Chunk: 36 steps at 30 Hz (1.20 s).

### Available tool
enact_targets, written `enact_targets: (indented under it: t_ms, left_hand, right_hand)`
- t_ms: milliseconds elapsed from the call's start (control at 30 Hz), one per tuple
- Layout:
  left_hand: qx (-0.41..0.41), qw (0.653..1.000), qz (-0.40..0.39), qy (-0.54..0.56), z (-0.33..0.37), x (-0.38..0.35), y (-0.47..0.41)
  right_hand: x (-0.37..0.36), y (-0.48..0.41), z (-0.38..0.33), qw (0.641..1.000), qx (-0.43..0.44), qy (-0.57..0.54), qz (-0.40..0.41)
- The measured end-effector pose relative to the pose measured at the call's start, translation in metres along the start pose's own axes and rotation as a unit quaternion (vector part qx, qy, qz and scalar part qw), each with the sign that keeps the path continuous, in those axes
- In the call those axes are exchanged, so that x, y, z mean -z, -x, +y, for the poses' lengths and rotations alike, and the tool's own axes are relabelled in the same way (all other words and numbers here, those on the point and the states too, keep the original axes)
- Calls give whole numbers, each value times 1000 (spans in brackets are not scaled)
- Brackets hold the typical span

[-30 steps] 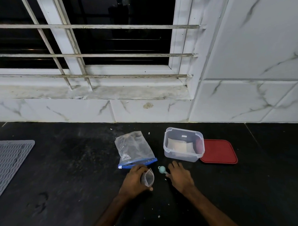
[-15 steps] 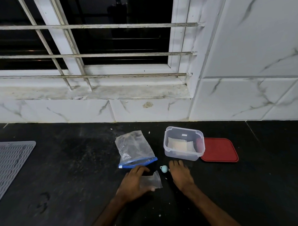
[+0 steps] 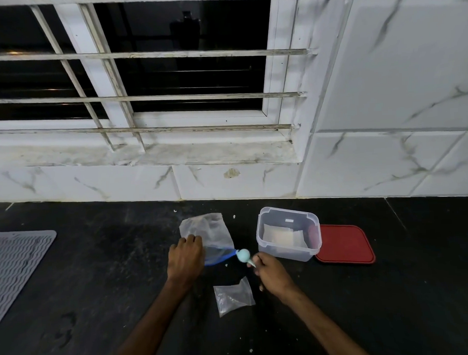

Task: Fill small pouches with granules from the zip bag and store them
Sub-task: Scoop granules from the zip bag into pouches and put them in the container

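Toward the front edge of the black countertop (image 3: 85, 304), a small clear pouch (image 3: 234, 295) lies flat between the forearms, apart from both hands. Beyond it, the right hand (image 3: 272, 272) pinches the handle of a light-blue scoop (image 3: 243, 254), whose bowl sits at the blue-edged mouth of the zip bag (image 3: 211, 229). The left hand (image 3: 185, 257), fingers curled, grips that bag by its left side. Right of the bag stands a clear container (image 3: 290, 255) holding pale packets; a red lid (image 3: 343, 243) lies against its right side. A grey mat (image 3: 14, 267) lies at the left edge.

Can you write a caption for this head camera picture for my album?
Left hand holds the zip bag, right hand holds a scoop at its mouth, a pouch lies nearby.
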<state>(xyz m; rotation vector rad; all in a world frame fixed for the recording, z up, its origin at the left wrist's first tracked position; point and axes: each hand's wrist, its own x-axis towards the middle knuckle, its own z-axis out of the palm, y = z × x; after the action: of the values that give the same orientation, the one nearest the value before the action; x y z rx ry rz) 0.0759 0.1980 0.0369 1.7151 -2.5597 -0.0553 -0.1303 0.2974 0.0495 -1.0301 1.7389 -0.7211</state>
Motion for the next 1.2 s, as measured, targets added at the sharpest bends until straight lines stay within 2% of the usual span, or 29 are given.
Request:
enact_targets:
  t_ms: [133, 233, 300, 367, 467, 600, 767, 967, 1100, 1167, 1200]
  left_hand:
    - [-20, 999, 29, 11, 7, 10, -8]
    - [-45, 998, 33, -1, 9, 12, -7]
    - [-59, 998, 36, -16, 10, 13, -3]
    - [-76, 995, 58, -18, 11, 13, 0]
    - [-70, 995, 71, -4, 5, 13, 4]
    - [-28, 995, 75, 65, -7, 16, 10]
    - [-10, 993, 93, 75, -8, 20, 6]
    - [-22, 988, 95, 121, -1, 38, -5]
    - [-17, 984, 93, 153, -4, 53, -14]
    - [-12, 982, 93, 163, -3, 56, -17]
    - [-10, 982, 89, 168, 0, 57, -17]
  right_hand:
    - [-9, 14, -29, 995, 5, 39, -87]
    - [-18, 16, -43, 986, 86, 123, -73]
    - [-24, 10, -51, 961, 124, 247, -31]
    - [-29, 3, -60, 926, 109, 362, -5]
    - [-31, -2, -76, 882, 94, 461, -21]
    - [-28, -8, -80, 876, 78, 476, -23]
    - [-36, -7, -91, 866, 18, 494, -75]
    - [-34, -5, -105, 851, 61, 520, -34]
    - [-22, -5, -116, 858, 75, 509, -8]
    - [-25, -10, -125, 859, 84, 505, -11]
    - [-27, -11, -131, 857, 57, 511, -42]
